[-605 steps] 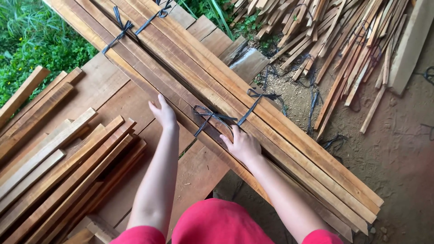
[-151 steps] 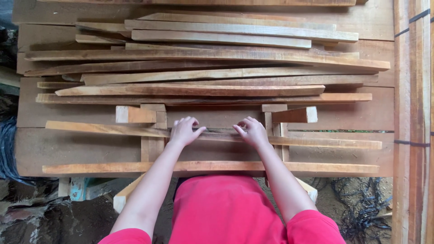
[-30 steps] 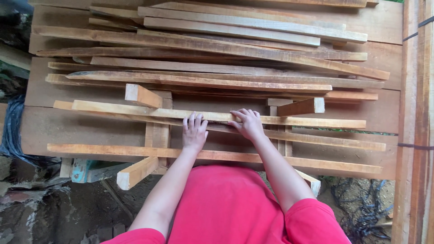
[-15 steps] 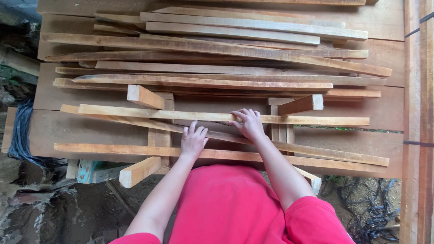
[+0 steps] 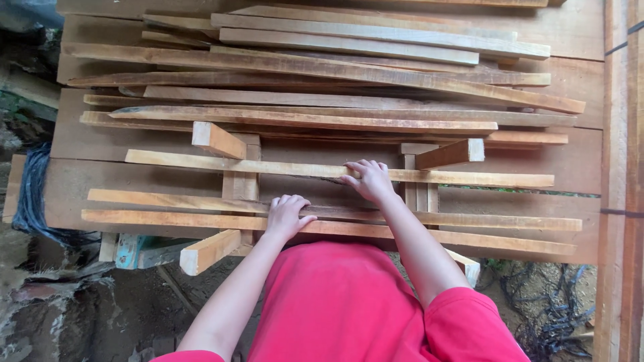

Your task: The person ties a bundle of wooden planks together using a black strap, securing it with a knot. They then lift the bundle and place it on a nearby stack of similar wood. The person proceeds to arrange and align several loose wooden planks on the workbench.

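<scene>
Three long thin wooden slats lie across two short cross blocks on a plank platform. My left hand (image 5: 287, 214) rests fingers-down on the middle slat (image 5: 168, 199), just above the near slat (image 5: 161, 218). My right hand (image 5: 367, 179) lies on the far slat (image 5: 235, 163), fingers curled over its far edge. Neither hand lifts anything clear of the stack. The left cross block (image 5: 216, 139) and the right cross block (image 5: 448, 153) stick out beyond the far slat.
A loose pile of longer slats (image 5: 349, 74) covers the back of the platform (image 5: 74, 141). More boards (image 5: 620, 167) run along the right edge. A short block (image 5: 209, 251) juts over the near edge. Dirt ground and a dark blue sack (image 5: 30, 194) lie at the left.
My left hand has drawn back toward me from the far slat to the middle slat. The slats have shifted a little; my right hand stays on the far slat.
</scene>
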